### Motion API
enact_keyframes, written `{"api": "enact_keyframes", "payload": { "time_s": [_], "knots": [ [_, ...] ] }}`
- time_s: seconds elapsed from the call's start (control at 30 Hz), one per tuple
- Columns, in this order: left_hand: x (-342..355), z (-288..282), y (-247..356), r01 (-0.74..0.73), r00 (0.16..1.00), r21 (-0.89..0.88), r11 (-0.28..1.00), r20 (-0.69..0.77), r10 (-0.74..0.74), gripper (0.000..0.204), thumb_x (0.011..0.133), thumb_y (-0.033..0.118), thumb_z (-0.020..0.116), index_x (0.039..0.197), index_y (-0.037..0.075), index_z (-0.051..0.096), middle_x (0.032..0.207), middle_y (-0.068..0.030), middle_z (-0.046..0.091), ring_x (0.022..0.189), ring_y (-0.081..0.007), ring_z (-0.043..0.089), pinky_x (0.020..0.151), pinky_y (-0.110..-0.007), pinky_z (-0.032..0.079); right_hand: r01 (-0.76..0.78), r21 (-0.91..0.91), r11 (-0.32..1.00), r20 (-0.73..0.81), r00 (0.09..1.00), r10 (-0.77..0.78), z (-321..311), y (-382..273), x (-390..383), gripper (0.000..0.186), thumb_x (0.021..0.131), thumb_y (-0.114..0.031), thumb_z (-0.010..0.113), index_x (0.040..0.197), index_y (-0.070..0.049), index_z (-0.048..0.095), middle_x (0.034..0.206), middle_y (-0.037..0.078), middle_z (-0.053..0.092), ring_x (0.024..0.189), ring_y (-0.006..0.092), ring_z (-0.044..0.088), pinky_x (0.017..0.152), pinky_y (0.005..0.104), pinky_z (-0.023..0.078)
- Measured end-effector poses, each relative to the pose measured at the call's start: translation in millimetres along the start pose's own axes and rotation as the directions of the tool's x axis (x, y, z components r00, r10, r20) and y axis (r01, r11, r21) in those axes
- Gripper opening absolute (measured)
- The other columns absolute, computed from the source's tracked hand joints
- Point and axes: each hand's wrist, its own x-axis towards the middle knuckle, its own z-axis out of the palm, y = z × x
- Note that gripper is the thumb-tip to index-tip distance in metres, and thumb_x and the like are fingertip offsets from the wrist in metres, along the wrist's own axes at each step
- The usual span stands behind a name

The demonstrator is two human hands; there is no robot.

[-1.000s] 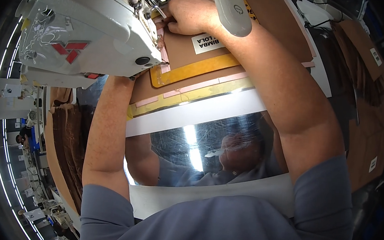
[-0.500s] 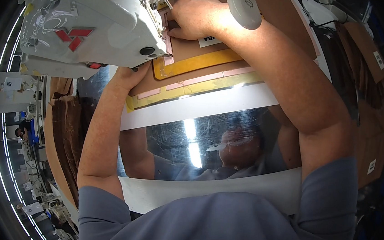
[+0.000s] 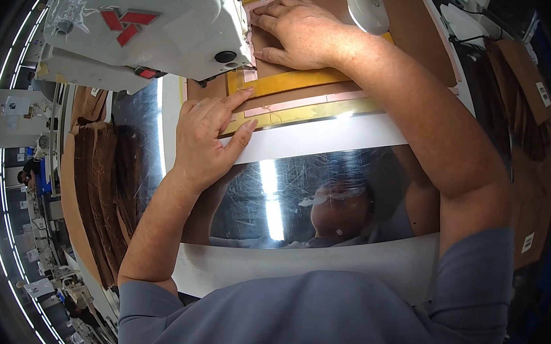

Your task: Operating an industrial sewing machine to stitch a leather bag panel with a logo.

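My left hand point(image 3: 207, 138) rests palm down, its fingers apart, on the near left part of a flat template with a yellow border strip point(image 3: 353, 105) and a pink strip point(image 3: 286, 107). Its index fingertip touches a yellow frame point(image 3: 303, 83) lying over brown sheet material point(image 3: 418, 37). Farther off, my right hand point(image 3: 301, 33) lies with fingers stretched over the brown sheet inside that frame. Those fingertips reach a narrow pink piece point(image 3: 250, 75) beside the sewing machine head point(image 3: 151, 23). Neither hand grips anything. The needle area is partly hidden by the machine head.
A shiny metal plate point(image 3: 325, 202) lies in the table before me. Stacked brown pieces point(image 3: 94, 189) stand at the left, and more brown pieces point(image 3: 519, 82) with white labels at the right. A white lamp-like arm point(image 3: 366, 8) hangs above my right forearm.
My left hand has come out from behind the machine head, nearer to me, onto the template's near edge. My right hand has flattened and spread its fingers. The view has shifted slightly.
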Motion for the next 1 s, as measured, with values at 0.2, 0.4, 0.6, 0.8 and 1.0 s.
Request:
{"api": "enact_keyframes", "payload": {
  "time_s": [0.2, 0.4, 0.6, 0.8, 1.0],
  "knots": [
    [19.2, 11.3, 13.5, 0.015, 0.994, 0.146, 0.989, 0.102, -0.03, 0.064, 0.091, 0.049, 0.069, 0.139, 0.007, 0.063, 0.081, -0.0104, 0.073, 0.071, -0.0261, 0.068, 0.083, -0.036, 0.046, 0.019, -0.019, 1.0, 0.055, 0.998, -0.018, 1.0, 3.2, -6.6, 0.077, 0.099, -0.06, 0.057, 0.154, -0.007, 0.048, 0.151, 0.018, 0.053, 0.145, 0.0333, 0.044, 0.124, 0.0457, 0.03],
    [22.1, 16.1, 12.3, -0.012, 0.994, 0.205, 0.979, 0.105, -0.01, 0.065, 0.09, 0.051, 0.069, 0.137, 0.005, 0.064, 0.085, -0.0183, 0.076, 0.08, -0.0329, 0.075, 0.089, -0.045, 0.052, 0.03, -0.031, 0.999, -0.026, 0.999, -0.031, 8.2, 6.5, -12.0, 0.077, 0.101, -0.062, 0.052, 0.154, -0.006, 0.047, 0.153, 0.019, 0.051, 0.146, 0.0335, 0.042, 0.125, 0.0471, 0.027],
    [26.2, 12.3, 15.7, 0.051, 0.985, 0.165, 0.985, 0.152, -0.077, 0.062, 0.089, 0.049, 0.071, 0.13, 0.002, 0.067, 0.087, -0.022, 0.075, 0.076, -0.0354, 0.073, 0.083, -0.044, 0.054, -0.087, 0.092, 0.992, -0.002, 0.996, 0.087, -2.3, 1.5, 6.4, 0.051, 0.101, -0.052, 0.059, 0.134, -0.014, 0.068, 0.137, 0.008, 0.066, 0.138, 0.0295, 0.051, 0.119, 0.0489, 0.034],
    [24.8, 23.7, 8.9, -0.065, 0.997, 0.128, 0.99, -0.028, 0.069, 0.055, 0.088, 0.042, 0.075, 0.124, 0.0, 0.068, 0.071, -0.0139, 0.068, 0.065, -0.0305, 0.067, 0.068, -0.043, 0.051, -0.186, 0.149, 0.971, -0.001, 0.982, 0.188, -1.8, -5.9, 10.7, 0.044, 0.095, -0.039, 0.069, 0.132, -0.016, 0.068, 0.132, 0.005, 0.067, 0.133, 0.0273, 0.054, 0.116, 0.047, 0.038],
    [25.8, 24.9, 9.9, 0.009, 1.0, 0.044, 0.999, -0.006, -0.008, 0.056, 0.088, 0.041, 0.076, 0.122, -0.002, 0.068, 0.059, -0.006, 0.054, 0.058, -0.0204, 0.059, 0.062, -0.037, 0.046, -0.222, 0.182, 0.958, -0.03, 0.973, 0.231, 9.8, -5.7, 9.6, 0.044, 0.094, -0.038, 0.07, 0.132, -0.016, 0.068, 0.132, 0.004, 0.068, 0.133, 0.0261, 0.054, 0.115, 0.0464, 0.039]
  ]
}}
